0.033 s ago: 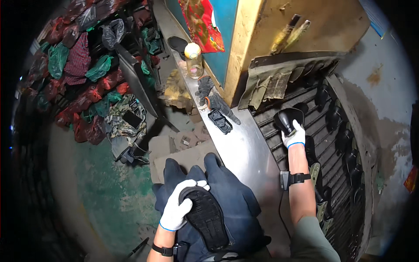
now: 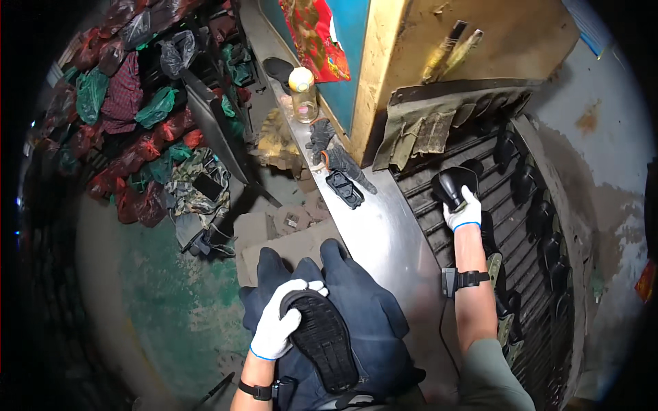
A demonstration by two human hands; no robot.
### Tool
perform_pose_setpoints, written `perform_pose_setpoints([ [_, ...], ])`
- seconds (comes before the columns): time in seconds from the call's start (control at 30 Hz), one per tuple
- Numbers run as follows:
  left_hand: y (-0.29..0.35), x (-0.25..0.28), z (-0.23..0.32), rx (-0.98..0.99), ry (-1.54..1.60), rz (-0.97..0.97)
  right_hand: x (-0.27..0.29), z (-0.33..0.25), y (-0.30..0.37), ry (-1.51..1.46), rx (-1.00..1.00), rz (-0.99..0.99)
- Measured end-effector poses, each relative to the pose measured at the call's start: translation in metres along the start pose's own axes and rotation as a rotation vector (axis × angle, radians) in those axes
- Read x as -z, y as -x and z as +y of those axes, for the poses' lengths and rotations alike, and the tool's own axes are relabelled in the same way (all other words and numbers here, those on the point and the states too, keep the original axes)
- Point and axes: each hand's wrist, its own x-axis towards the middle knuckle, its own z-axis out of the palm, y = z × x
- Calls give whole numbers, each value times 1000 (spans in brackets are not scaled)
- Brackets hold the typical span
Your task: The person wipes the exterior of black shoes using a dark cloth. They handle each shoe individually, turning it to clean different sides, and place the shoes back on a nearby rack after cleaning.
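In my white-gloved left hand (image 2: 276,322) is a black rubber shoe sole (image 2: 322,339), held over my lap with its toe end between thumb and fingers. The thumb lies across the sole's face. Out to the right, my right hand (image 2: 465,209), also gloved in white, has its fingers closed round the narrow end of a black shoe upper (image 2: 451,185). That shoe upper is above the slatted rack (image 2: 449,240) beside the metal bench. Some of the right hand's fingers are hidden beneath the shoe part.
On the metal bench (image 2: 384,233) lie a small black tray-like part (image 2: 345,190), grey gloves (image 2: 336,157) and a clear jar (image 2: 303,103). More black shoe parts (image 2: 541,205) line the rack's right side. A rusty cabinet (image 2: 480,48) stands ahead; bagged bundles (image 2: 137,151) fill the left.
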Motion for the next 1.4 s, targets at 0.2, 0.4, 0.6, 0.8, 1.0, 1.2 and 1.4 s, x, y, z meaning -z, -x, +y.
perform_pose_setpoints([
  [0.2,6,-4,-5,-15,-53,11,0,-33,120,-172,158,-190],
  [0.4,19,1,-4,-61,-206,-111,-4,-20,295,-360,-55,-1044],
  [0.6,47,-11,-13,-80,88,-59,31,28,341,-291,-224,-801],
  [0.8,39,-18,10,-239,-164,-171,58,60,423,-48,-379,-787],
  [1.0,24,-37,62,-493,-394,-291,113,88,464,614,127,-819],
  [1.2,44,-19,45,-409,-206,-288,76,91,511,985,400,-990],
  [1.4,46,-19,52,-393,-297,-327,66,111,531,859,256,-885],
])
